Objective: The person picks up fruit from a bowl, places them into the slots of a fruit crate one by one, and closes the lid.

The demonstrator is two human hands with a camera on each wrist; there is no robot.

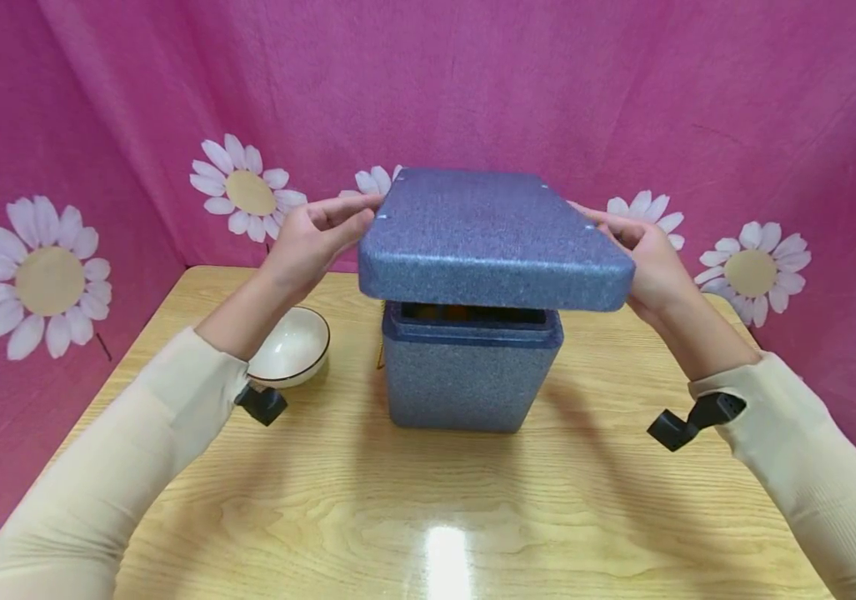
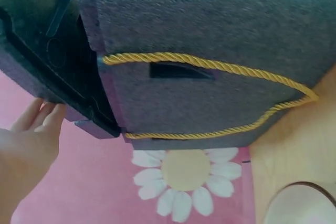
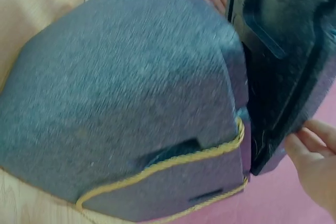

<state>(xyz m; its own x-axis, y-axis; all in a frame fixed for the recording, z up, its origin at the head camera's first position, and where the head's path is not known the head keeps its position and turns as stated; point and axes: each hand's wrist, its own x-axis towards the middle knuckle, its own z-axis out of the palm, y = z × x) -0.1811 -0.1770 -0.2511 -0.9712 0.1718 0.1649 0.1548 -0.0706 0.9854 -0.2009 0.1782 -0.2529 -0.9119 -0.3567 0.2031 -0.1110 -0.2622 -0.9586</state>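
Observation:
A blue-grey foam box [image 1: 465,375] stands on the table, its lid [image 1: 495,233] raised and tilted above the opening. My left hand [image 1: 318,242] holds the lid's left edge between thumb and fingers. At the opposite edge my right hand [image 1: 648,258] grips the lid in the same way. Both wrist views show the lid's dark, ribbed underside [image 2: 37,30] apart from the rim at the front. Yellow rope handles [image 2: 210,64] hang on the box's sides. Inside the box, a bit of orange shows in the dark; what it is I cannot tell.
Left of the box, below my left forearm, sits a white bowl [image 1: 292,346] with a dark rim. The wooden table [image 1: 322,517] ends at a pink curtain [image 1: 473,83] with white flowers, close behind and at both sides.

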